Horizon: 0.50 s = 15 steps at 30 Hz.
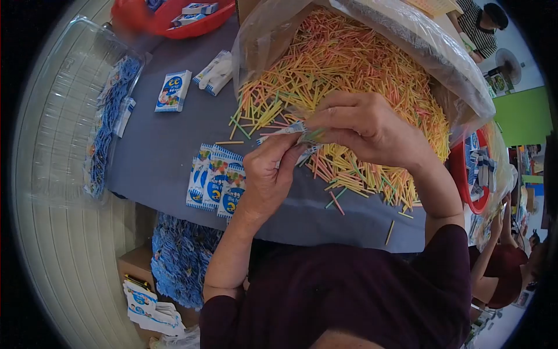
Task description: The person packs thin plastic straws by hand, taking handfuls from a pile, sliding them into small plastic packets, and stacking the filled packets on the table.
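My left hand is closed on a small blue-and-white printed packet, thumb and fingers pinching its side. Fingers bent together at the packet's mouth, my right hand pinches what look like a few thin coloured sticks, blurred yellow-green between the fingertips. Both hands are over the near edge of a large heap of yellow, orange, pink and green sticks, which spills from a clear plastic bag. Left of my left hand, several flat packets lie overlapping on the grey table cover.
Filled packets lie farther back, near a red basket. A clear plastic tray holds a row of packets at left. Below the table edge hangs a blue bundle. Another red basket and a co-worker are at right.
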Tool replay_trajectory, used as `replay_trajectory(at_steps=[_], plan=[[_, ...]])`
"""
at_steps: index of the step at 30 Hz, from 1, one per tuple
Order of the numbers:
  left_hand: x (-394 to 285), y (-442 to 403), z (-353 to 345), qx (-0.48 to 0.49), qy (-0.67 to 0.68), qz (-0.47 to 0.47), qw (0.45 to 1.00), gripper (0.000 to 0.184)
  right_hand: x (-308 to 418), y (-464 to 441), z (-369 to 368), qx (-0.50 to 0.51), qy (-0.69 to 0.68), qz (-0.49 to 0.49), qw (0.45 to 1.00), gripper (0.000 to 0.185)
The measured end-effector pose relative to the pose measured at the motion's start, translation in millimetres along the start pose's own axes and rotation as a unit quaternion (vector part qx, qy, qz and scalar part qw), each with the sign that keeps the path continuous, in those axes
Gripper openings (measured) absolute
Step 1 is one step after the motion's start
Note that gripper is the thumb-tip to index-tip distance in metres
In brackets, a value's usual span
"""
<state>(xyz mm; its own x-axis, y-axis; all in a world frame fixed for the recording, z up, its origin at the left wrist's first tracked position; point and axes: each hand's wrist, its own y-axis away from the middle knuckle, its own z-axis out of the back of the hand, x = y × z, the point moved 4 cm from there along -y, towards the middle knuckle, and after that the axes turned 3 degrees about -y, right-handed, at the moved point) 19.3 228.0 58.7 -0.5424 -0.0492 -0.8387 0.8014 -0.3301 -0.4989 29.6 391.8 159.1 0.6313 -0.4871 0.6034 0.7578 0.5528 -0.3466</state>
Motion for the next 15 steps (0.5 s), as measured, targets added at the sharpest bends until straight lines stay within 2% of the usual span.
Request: replay_trajectory(at_steps=[4, 6, 7, 8, 10, 11, 12, 15], plan=[[1.9, 1.0, -1.2, -0.013, 0.027, 0.023, 0.999, 0.019, -1.7, 1.4, -3.9, -0.036, -0.046, -0.005, 0.998, 0.028], [-0.1, 3.6, 0.7, -0.013, 0.036, 0.011, 0.999, 0.017, -4.1, 6.5, -7.3, -0.071, 0.021, 0.009, 0.997, 0.028], [0.8, 8.5, 3.3, -0.03, 0.011, 0.024, 0.999, 0.017, -2.5, 6.5, -9.4, -0.047, 0.061, 0.012, 0.997, 0.029], [2.1, 10.7, -0.1, -0.024, 0.043, 0.032, 0.998, 0.015, -2.8, 6.5, -21.2, -0.04, 0.042, 0.03, 0.998, 0.029], [2.0, 13.8, 3.8, -0.022, 0.08, 0.033, 0.996, 0.014, -4.1, 14.7, -31.1, -0.111, 0.066, 0.032, 0.991, 0.027], [1.7, 17.3, 5.9, -0.022, 0.081, 0.061, 0.995, 0.013, -1.3, 14.5, -36.9, -0.063, 0.108, 0.043, 0.991, 0.034], [1.0, 21.7, 7.5, -0.019, 0.083, 0.088, 0.992, 0.012, 3.3, 14.1, -41.3, -0.064, 0.112, 0.044, 0.991, 0.034], [-12.1, 32.5, 17.2, -0.031, 0.055, 0.027, 0.998, 0.013, 14.1, 16.9, -67.1, 0.037, 0.057, 0.052, 0.996, 0.056]])
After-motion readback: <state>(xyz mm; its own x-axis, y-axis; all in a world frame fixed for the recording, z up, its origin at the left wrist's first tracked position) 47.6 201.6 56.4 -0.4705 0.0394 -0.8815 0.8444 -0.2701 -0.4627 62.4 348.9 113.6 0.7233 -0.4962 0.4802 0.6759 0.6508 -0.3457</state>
